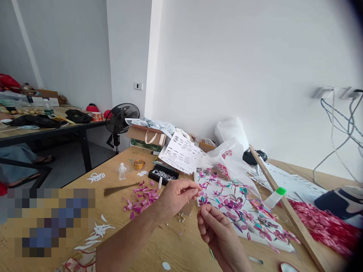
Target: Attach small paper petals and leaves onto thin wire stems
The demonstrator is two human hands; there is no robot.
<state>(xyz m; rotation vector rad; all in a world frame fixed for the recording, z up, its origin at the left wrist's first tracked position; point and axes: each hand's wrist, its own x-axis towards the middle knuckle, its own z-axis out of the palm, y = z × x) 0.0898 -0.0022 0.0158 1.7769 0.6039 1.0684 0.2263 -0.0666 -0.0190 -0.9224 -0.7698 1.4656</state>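
My left hand (183, 194) is raised over the table, thumb and fingertips pressed together; what it pinches is too small to make out. Just below and to the right, my right hand (214, 226) is closed in a similar pinch, its content also unclear. The two hands are close but apart. Left of my left hand lies a loose pile of pink petals (141, 198). Behind and right of both hands, a white sheet (283, 243) bears many magenta, purple and teal flowers (235, 202). Small gold beads (180, 217) sit under my left hand.
A black tray (163, 174), a small clear bottle (121, 172) and a roll of gold wire (138, 164) stand farther back. White cut pieces (98, 232) lie at left. A long wooden bar (286, 207) crosses the right side, beside red-pink material (323, 226). A fan (123, 117) stands beyond.
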